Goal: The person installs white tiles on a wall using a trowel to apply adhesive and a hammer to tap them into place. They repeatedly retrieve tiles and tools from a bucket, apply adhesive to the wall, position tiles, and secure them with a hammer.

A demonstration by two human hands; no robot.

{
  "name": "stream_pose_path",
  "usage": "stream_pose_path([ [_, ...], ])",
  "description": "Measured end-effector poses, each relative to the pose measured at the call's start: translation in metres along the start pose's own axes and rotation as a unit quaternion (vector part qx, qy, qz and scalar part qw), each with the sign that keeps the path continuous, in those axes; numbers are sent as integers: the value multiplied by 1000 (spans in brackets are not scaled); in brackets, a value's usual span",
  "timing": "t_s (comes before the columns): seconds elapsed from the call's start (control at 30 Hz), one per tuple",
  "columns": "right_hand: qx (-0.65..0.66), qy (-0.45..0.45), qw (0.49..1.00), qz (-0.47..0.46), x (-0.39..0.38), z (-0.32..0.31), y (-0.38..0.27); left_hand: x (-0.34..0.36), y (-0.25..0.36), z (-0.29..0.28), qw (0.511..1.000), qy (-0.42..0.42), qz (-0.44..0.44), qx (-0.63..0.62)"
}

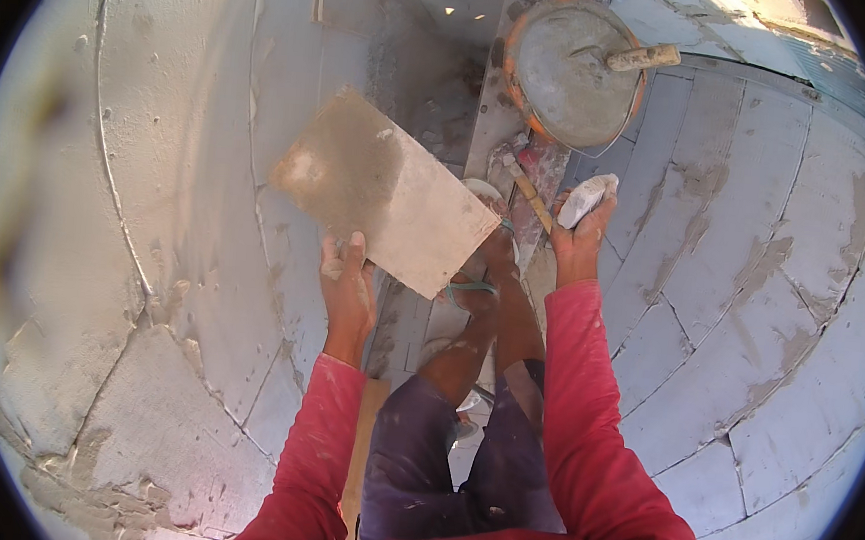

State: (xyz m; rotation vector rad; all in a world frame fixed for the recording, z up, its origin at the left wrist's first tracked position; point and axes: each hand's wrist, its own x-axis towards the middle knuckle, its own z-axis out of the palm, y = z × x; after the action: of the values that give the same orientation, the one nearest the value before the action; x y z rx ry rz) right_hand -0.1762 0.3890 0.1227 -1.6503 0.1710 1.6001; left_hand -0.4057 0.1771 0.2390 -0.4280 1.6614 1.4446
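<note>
My left hand (347,286) grips a rectangular beige slab (388,192) by its near edge, thumb on top. The slab is tilted, and its far-left half is darker, as if damp or smeared. In my right hand (580,238) is a white lump (588,201), with my fingers closed around it; its kind cannot be made out. Just left of that hand lies a tool with a wooden handle (528,191), its head partly hidden. Farther off stands an orange-rimmed bucket (515,70) of grey mortar (575,89). A wooden-handled trowel (644,58) sticks out of the mortar.
Block walls with mortar joints rise on the left (200,153) and right (725,240). My sandalled feet (476,291) stand between them. A stained plank (500,94) runs beside the bucket. By my left forearm is a wooden board (366,436).
</note>
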Motion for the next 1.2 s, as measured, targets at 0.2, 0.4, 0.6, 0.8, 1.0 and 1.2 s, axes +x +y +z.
stream_pose_path([
  [0.2, -106, 16, 992, 58, 118, -47, 79, 6, -27, -21, 1000, 12, -16, 12],
  [0.4, -178, -64, 976, -110, 195, -62, 112, 12, -44, -24, 999, 28, -14, 43],
  [0.6, -438, -118, 839, -302, 215, -79, 117, 16, -45, -16, 998, 27, 2, 57],
  [0.8, -595, -94, 758, -251, 211, -79, 105, 4, -48, -9, 998, 42, -17, 54],
  [1.0, -625, -132, 671, -376, 248, -61, 91, 12, -73, -21, 998, 34, -21, 48],
  [1.2, -611, -134, 702, -342, 226, -53, 91, -6, -59, -3, 998, 50, -28, 38],
])
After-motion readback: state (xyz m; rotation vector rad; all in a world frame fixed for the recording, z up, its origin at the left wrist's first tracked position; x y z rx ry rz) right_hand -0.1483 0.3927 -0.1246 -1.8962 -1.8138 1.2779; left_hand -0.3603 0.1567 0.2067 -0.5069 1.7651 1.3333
